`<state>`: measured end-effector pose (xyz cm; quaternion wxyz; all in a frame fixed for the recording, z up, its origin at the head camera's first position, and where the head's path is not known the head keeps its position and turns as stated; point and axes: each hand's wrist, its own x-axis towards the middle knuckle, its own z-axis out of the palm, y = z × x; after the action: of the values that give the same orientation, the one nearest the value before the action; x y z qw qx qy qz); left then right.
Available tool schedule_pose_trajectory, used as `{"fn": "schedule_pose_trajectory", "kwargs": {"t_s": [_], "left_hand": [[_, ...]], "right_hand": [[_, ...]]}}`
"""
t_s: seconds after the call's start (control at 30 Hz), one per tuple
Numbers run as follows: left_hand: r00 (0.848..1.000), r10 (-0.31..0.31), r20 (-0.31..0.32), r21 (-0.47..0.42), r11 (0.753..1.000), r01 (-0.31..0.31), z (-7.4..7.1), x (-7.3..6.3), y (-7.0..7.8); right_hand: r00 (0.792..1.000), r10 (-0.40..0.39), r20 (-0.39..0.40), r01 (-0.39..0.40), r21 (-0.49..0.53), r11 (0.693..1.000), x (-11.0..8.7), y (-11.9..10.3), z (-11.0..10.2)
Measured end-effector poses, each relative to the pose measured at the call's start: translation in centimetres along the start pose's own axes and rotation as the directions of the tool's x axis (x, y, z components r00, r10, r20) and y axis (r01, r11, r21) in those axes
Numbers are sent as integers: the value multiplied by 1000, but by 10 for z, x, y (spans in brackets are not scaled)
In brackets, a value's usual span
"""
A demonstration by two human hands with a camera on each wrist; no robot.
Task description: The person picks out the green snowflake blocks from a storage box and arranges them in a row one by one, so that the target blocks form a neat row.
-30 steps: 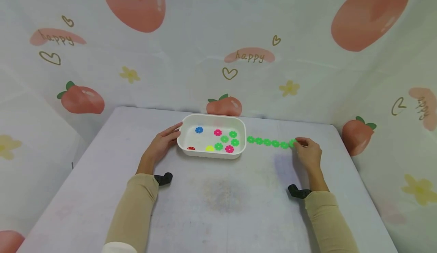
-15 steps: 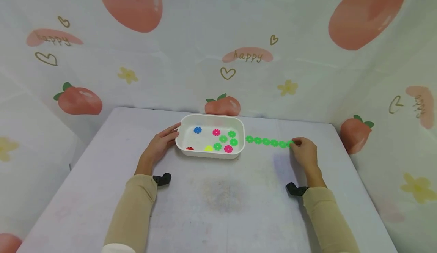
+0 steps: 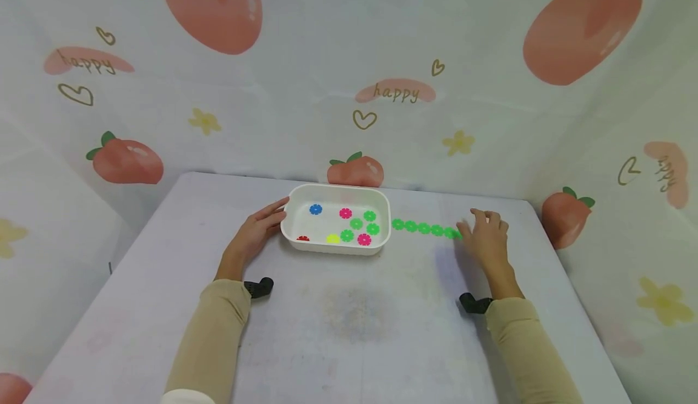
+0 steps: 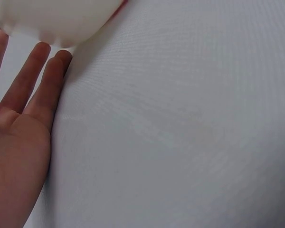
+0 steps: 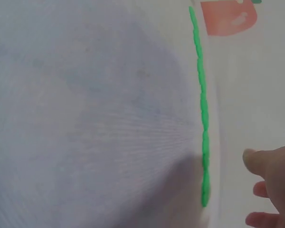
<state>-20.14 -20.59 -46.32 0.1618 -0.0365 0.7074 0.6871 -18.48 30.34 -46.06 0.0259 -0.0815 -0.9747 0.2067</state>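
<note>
My left hand [image 3: 254, 234] rests with extended fingers against the left end of a white plastic tray [image 3: 327, 248]; the left wrist view shows fingertips [image 4: 42, 50] touching its outer wall. To the tray's right, several green snowflake-shaped discs [image 3: 424, 228] lie in a row on the table. Above the right end of that row is my right hand [image 3: 487, 241], thumb and fingers spread and holding nothing. In the right wrist view the row appears edge-on as a green strip [image 5: 203, 109], apart from the thumb [image 5: 256, 160].
Inside the tray are several loose discs: a blue disc [image 3: 315, 209], pink ones [image 3: 345, 213], green ones [image 3: 357, 224], a yellow one [image 3: 333, 239] and a red one [image 3: 302, 238]. A printed cloth [image 3: 262, 107] hangs behind the white table [image 3: 360, 355].
My right hand has let go of the green disc at the row's right end; its fingers have opened and lifted. The left hand has stayed at the tray.
</note>
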Motion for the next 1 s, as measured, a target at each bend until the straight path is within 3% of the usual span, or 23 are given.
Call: {"fn": "schedule_pose_trajectory", "kwargs": {"t_s": [0.2,0.33,0.67,1.0], "left_hand": [[1000,2,2,1,1000,-2,-2,1,-2],[1000,0,11,-4,1000,1,0,-3,4],[1000,6,11,-17,1000,-6,0,-2,2],[1000,29,6,-20,999,-29,-4,8,-11]], "right_hand": [[997,-70,21,71,-65,995,5,-8,-4],[996,-92,6,92,-69,993,8,-17,-6],[989,-133,58,138,-89,987,11,-46,-8],[974,-191,122,206,-123,971,10,-75,-6]]}}
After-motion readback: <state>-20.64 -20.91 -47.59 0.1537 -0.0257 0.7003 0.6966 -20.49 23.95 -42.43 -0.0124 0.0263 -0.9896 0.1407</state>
